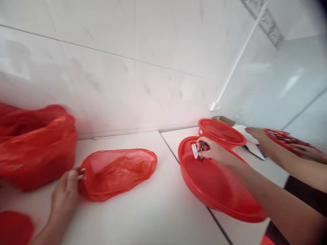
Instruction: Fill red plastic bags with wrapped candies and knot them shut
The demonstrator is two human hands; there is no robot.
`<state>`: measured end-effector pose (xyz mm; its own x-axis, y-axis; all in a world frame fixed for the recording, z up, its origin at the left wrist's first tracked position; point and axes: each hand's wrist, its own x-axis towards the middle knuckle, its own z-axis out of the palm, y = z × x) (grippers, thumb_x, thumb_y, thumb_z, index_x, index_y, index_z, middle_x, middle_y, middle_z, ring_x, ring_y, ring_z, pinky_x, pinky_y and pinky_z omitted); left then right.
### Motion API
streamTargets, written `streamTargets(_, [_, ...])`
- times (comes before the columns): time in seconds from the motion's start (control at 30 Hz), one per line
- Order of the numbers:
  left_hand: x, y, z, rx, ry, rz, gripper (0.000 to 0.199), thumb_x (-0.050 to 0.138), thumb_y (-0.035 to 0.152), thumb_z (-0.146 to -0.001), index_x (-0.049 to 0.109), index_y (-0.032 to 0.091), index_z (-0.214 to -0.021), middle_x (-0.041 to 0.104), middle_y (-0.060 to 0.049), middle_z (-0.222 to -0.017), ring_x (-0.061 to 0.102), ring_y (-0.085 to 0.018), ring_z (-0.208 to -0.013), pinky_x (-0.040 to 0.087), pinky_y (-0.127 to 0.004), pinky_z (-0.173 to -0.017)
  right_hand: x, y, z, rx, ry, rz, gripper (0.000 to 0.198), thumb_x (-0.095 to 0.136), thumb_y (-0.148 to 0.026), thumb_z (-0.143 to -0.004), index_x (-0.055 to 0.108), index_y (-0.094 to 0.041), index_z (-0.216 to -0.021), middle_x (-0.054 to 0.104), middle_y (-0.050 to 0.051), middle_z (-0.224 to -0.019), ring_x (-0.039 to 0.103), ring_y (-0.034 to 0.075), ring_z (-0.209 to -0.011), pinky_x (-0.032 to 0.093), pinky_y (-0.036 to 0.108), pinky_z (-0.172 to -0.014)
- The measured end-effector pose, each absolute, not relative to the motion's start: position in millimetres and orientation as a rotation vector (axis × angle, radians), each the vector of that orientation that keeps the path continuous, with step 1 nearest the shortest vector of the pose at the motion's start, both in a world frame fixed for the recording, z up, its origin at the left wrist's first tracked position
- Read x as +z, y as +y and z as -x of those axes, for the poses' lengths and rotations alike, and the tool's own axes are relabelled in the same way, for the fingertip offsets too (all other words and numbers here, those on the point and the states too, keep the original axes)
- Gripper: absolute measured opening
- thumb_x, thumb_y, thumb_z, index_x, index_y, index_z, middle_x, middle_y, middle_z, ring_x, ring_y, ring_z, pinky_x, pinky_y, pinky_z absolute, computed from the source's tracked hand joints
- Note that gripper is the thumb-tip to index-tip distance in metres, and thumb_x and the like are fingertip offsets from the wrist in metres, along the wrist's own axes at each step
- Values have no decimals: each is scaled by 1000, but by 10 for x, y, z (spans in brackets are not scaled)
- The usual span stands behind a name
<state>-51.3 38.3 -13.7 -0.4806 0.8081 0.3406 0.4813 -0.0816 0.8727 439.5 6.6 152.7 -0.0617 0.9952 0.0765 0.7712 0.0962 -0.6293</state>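
My left hand (66,190) pinches the near-left rim of a red plastic bag (114,173). The bag lies spread on the white table with its mouth gaping upward; only folds show inside it. Over a round red plastic basket (222,190), my right hand (211,149) grips a small bunch of dark red packets (203,147). A white label or packet end sticks out on its left side. How many packets are in the fingers cannot be made out. The basket's visible floor is bare red mesh.
Another red bag (38,146) stands full-bodied at the left. Behind my basket is a second red basket (222,131). At the right, a co-worker's hands (305,149) reach at a basket of red packets (283,137). A tiled wall (153,68) borders the table.
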Motion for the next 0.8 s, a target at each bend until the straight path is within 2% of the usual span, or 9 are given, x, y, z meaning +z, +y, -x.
streamTargets(0.1, [6, 275, 380, 1732, 1634, -1355, 54, 34, 59, -87, 56, 15, -109, 65, -9, -98, 60, -17, -71, 51, -27, -59, 1742, 102, -3825, 679, -1943, 1529, 28, 62, -22, -69, 52, -23, -95, 53, -2, -81, 51, 12, -71, 45, 25, -62])
streamTargets(0.2, [8, 248, 354, 1779, 1551, -1450, 58, 35, 61, -84, 50, 16, -118, 61, -12, -108, 61, -21, -85, 53, -34, -71, 1792, 194, -3158, 807, -2168, 1269, 33, 62, -18, -65, 54, -24, -96, 53, 1, -95, 53, 13, -75, 45, 24, -63])
streamTargets(0.3, [9, 229, 342, 1802, 1489, -1531, 55, 45, 55, -82, 47, 19, -123, 56, -12, -118, 58, -24, -102, 51, -38, -83, 1606, 355, -2543, 752, -2451, 1159, 32, 62, -16, -60, 56, -25, -90, 49, 2, -106, 52, 11, -70, 42, 23, -56])
streamTargets(0.43, [56, 195, 269, 1732, 1492, -1559, 60, 60, 45, -77, 41, 21, -129, 49, -13, -128, 53, -26, -113, 49, -40, -89, 1179, 610, -1996, 665, -2595, 1207, 34, 68, -21, -56, 59, -24, -89, 50, 2, -103, 52, 12, -67, 40, 24, -54])
streamTargets(0.5, [62, 190, 241, 1660, 1506, -1550, 65, 64, 40, -75, 38, 21, -131, 48, -13, -130, 52, -26, -115, 46, -43, -94, 1021, 692, -1876, 616, -2503, 1209, 46, 76, -29, -53, 62, -27, -97, 53, 2, -107, 56, 17, -81, 45, 26, -63])
streamTargets(0.57, [44, 198, 235, 1616, 1506, -1526, 67, 67, 37, -73, 38, 21, -131, 49, -13, -130, 52, -26, -116, 43, -45, -97, 931, 721, -1862, 574, -2352, 1206, 56, 77, -38, -56, 60, -30, -109, 54, 2, -114, 56, 20, -98, 46, 29, -77])
streamTargets(0.63, [12, 216, 247, 1607, 1508, -1498, 66, 67, 35, -73, 39, 21, -131, 50, -13, -129, 52, -26, -116, 44, -44, -97, 886, 710, -1941, 522, -2199, 1243, 46, 67, -39, -69, 59, -29, -113, 54, 2, -117, 55, 20, -103, 44, 31, -86])
streamTargets(0.7, [-21, 235, 264, 1604, 1526, -1472, 65, 67, 33, -73, 39, 22, -131, 51, -12, -129, 54, -24, -113, 45, -42, -96, 842, 683, -2080, 455, -2072, 1306, 31, 56, -34, -77, 60, -24, -107, 53, 5, -115, 54, 19, -104, 42, 34, -92])
streamTargets(0.8, [-46, 258, 277, 1593, 1577, -1439, 64, 66, 31, -73, 40, 22, -131, 54, -11, -124, 57, -22, -107, 46, -40, -94, 705, 658, -2297, 334, -1840, 1390, 35, 51, -30, -78, 57, -18, -110, 49, 11, -120, 45, 24, -116, 33, 40, -102])
